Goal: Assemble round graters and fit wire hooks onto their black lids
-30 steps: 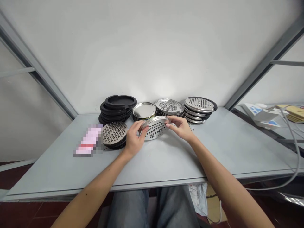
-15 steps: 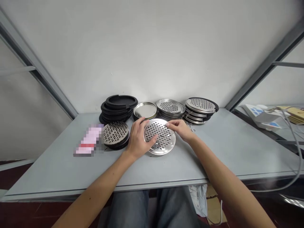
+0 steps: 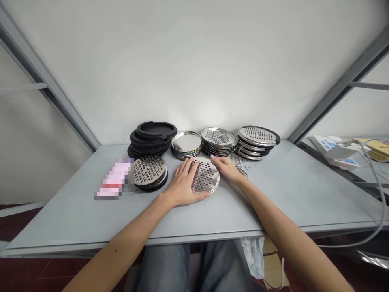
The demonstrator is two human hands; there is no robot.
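A round perforated metal disc (image 3: 206, 178) lies flat on the grey table (image 3: 273, 194), just in front of me. My left hand (image 3: 184, 184) rests on its left half with the fingers stretched flat. My right hand (image 3: 226, 169) touches the disc's right rim with its fingers loosely extended, holding nothing. Behind the disc stand stacks of similar metal discs (image 3: 219, 140).
A stack of black rings (image 3: 152, 138) sits at the back left, a plain metal lid stack (image 3: 186, 144) beside it, and grater discs in black rims (image 3: 257, 140) at the back right. A slotted disc (image 3: 149, 172) lies left. Small metal clips (image 3: 240, 166) lie near my right hand.
The perforated disc was held tilted between both hands above the table; it has been laid flat, and my left hand now lies on top of it.
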